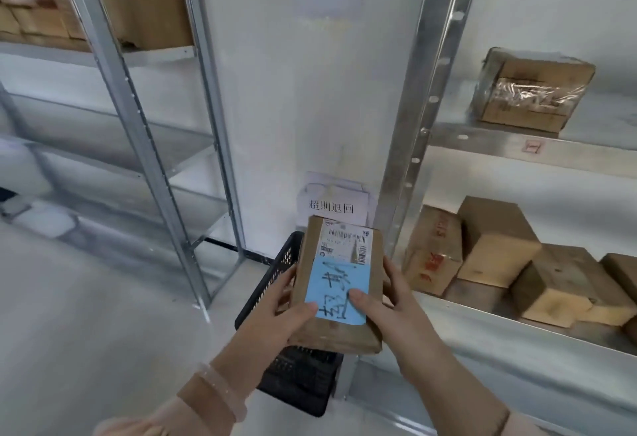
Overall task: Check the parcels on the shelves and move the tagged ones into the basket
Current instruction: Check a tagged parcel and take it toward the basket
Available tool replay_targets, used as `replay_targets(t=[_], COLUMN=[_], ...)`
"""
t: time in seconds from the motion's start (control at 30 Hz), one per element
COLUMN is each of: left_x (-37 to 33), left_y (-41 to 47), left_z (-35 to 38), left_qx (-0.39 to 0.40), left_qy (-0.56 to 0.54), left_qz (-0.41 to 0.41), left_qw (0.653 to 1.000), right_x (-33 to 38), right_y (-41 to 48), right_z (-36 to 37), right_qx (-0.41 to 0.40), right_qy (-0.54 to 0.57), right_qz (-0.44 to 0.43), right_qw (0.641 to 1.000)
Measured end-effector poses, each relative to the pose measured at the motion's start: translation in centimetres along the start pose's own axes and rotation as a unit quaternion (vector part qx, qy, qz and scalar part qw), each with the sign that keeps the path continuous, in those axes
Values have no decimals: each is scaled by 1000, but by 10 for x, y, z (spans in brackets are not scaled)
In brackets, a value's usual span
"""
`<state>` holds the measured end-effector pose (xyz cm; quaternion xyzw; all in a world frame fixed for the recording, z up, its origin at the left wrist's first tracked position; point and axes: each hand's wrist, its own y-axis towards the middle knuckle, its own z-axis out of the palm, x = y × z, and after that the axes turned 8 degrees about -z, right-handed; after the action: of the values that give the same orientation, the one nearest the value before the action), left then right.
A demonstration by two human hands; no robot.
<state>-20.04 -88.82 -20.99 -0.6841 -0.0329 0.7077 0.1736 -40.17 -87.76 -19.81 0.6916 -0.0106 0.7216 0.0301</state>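
Head cam has the parcel (pixel 339 284) hovering right over the basket (pixel 300 380), held between both hands. My left hand (pixel 275 311) is curled round its left edge with the thumb on top. My right hand (pixel 387 301) does the same on the right edge, thumb pressing on the blue tag (pixel 339 292). So both sets of fingers are wrapped onto it, none loose. It's a slim brown packet with a shipping label (pixel 344 239) above the tag, and I'd guess light and fairly stiff, since it isn't sagging between the hands. The wrap looks matte, so probably not slippery — no clue what's inside though, so I'd treat it gently. I'd keep hold of the long edges and stay off the tag, which looks only stuck on. The basket is black mesh plastic on a pale floor (pixel 103 297), with a printed paper sign (pixel 332 206) on the wall just behind it. Right of the basket is a metal shelf (pixel 517 329) carrying a row of brown boxes (pixel 496 239), with a taped box (pixel 531 91) a level higher. Left of the basket stands a second rack (pixel 144 146) — cartons (pixel 103 5) up top.
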Motion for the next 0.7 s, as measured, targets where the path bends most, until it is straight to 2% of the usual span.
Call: replay_targets(t=[0.17,0.23,0.3,0.4,0.5,0.7], left_x=[25,33,38,43,56,96], left_y=[31,46,59,84,113,171], left_z=[-21,-26,-31,-44,-59,-80], left_qx=[-44,-30,-21,-58,-75,-57], left_qy=[-12,-6,38,132,165,141], left_qz=[2,22,51,73,49,-26], left_qw=[999,999,998,987,982,988], right_x=[-38,-53,-66,-85,-104,-149], right_y=[35,54,73,102,130,174], right_z=[20,25,30,38,44,54], right_qx=[1,2,5,16,16,-14], right_qy=[8,10,14,-4,-6,-33], right_qz=[53,78,101,124,149,212], right_qw=[999,997,995,992,989,977])
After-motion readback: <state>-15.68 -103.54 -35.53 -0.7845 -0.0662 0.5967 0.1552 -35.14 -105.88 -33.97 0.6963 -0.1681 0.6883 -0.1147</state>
